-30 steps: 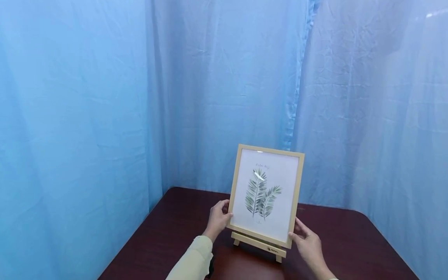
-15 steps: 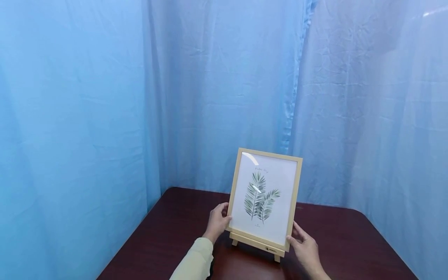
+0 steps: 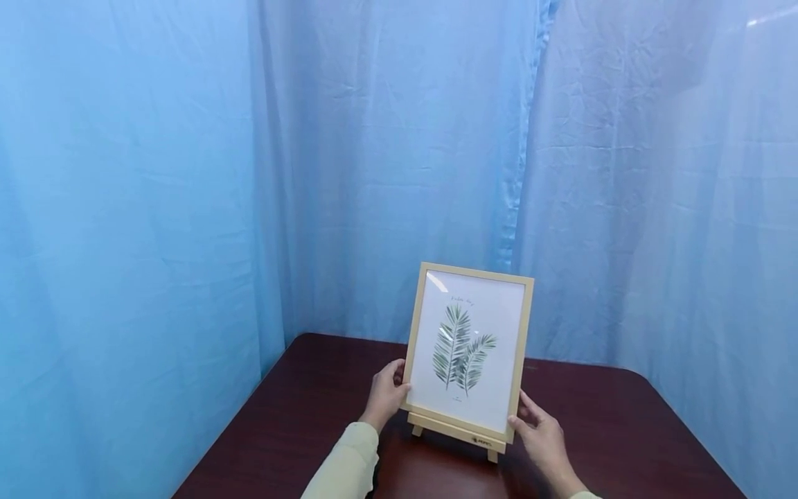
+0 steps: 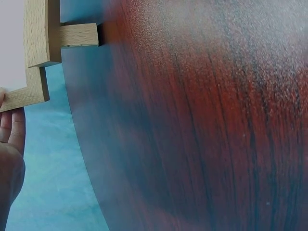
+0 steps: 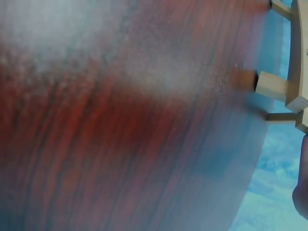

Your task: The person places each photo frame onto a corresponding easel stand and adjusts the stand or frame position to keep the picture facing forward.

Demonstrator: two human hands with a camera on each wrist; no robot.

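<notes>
A picture frame (image 3: 464,346) in pale wood, with a print of green fern-like leaves, leans on a small wooden easel (image 3: 451,427) on the table. My left hand (image 3: 386,394) grips the frame's left side low down, thumb on the front and fingers behind. On the right side, near the lower corner, my right hand (image 3: 544,438) pinches the frame the same way. In the left wrist view the frame's corner (image 4: 36,86) shows above the left fingers (image 4: 18,127). The right wrist view catches the easel's legs (image 5: 272,85) standing on the table and a sliver of the right hand (image 5: 301,185).
The dark red-brown table (image 3: 330,374) has rounded far corners. Blue curtains (image 3: 399,173) hang behind it and along both sides. A pale sleeve (image 3: 345,461) covers the left forearm.
The frame has come down slightly onto the easel's ledge, and the gap under it has narrowed. Both hands still hold its sides. The view has shifted a little.
</notes>
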